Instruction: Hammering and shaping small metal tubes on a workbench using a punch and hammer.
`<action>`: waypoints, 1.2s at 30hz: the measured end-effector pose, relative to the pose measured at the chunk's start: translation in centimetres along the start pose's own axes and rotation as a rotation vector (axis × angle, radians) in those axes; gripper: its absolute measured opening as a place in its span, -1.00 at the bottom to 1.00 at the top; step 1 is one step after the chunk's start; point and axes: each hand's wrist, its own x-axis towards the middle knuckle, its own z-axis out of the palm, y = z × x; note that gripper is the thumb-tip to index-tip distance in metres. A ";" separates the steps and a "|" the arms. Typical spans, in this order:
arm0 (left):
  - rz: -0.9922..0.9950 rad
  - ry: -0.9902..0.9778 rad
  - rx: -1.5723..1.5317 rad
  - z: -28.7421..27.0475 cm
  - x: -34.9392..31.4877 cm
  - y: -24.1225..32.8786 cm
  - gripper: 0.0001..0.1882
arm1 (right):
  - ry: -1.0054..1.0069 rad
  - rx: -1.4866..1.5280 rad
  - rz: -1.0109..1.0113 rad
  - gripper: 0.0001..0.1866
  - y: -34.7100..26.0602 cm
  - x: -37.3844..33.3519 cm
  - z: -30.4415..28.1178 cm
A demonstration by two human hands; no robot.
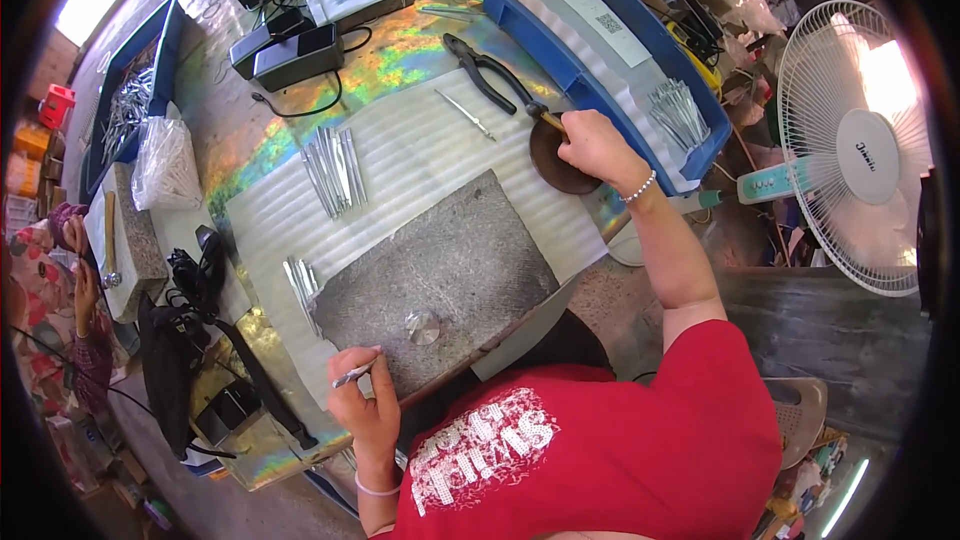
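My right hand, at the far right of the table, is closed round the short yellowish handle of a small hammer; its dark head points away from me. Just beneath lies a round brown disc. At the near left edge of a grey stone slab, my left hand pinches a slim silvery metal piece. A small shiny round metal spot is on the slab, close to that hand. Slim metal pieces like it lie in a row beyond the slab, and several more beside its left edge.
Black-handled pliers and one metal piece lie on white foam sheet. Blue trays flank the table. A white fan stands right. Another hammer rests on a stone block, near another person's arm.
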 end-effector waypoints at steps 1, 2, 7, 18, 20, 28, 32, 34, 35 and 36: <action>-0.001 0.007 -0.005 -0.2 0.0 0.1 -0.85 | 0.003 0.000 -0.002 -0.84 0.0 0.0 -0.2; 0.003 0.009 -0.006 -0.4 -0.1 0.1 -0.85 | -0.008 0.025 -0.024 -0.83 0.2 -0.1 -0.4; -0.148 0.006 -0.388 -1.3 -1.6 -0.2 -0.87 | 0.065 0.770 0.133 -0.88 -1.9 -3.5 -2.5; -0.653 -0.145 -1.153 -1.1 0.2 3.2 -0.88 | -0.540 1.604 0.126 -0.92 -12.9 -11.4 -4.5; -0.642 -0.178 -1.202 -0.6 0.3 3.3 -0.90 | -0.664 1.451 0.035 -0.91 -15.2 -11.7 -4.9; -0.612 -0.160 -1.285 -0.3 -0.6 2.6 -0.82 | -0.834 1.734 -0.208 -0.86 -18.0 -13.1 -1.7; -0.704 -0.166 -1.339 -0.2 -0.3 3.2 -0.84 | -0.729 1.817 -0.195 -0.81 -18.5 -13.7 -1.8; -0.736 -0.210 -1.420 0.3 -0.1 2.9 -0.84 | -0.636 1.774 -0.198 -0.76 -18.3 -14.1 -1.3; -0.746 -0.206 -1.438 0.5 0.1 3.0 -0.83 | -0.606 1.722 -0.208 -0.76 -18.2 -14.3 -1.1; -0.742 -0.211 -1.453 0.4 0.0 2.9 -0.83 | -0.572 1.671 -0.219 -0.76 -18.1 -14.4 -1.0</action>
